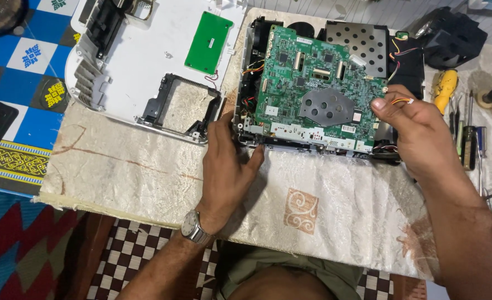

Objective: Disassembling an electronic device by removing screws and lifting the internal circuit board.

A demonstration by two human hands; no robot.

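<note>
An opened electronic device lies on a cloth-covered table, its large green circuit board facing up. My left hand rests against the device's front left corner, fingers spread on the cloth and the casing edge. My right hand is at the board's right edge, thumb and fingers pinched on a small connector with orange and white wires. A grey round metal plate sits on the middle of the board.
The device's white top cover lies upside down to the left, with a small green board on it. Screwdrivers and a yellow tool lie at the right. The table edge runs near my lap.
</note>
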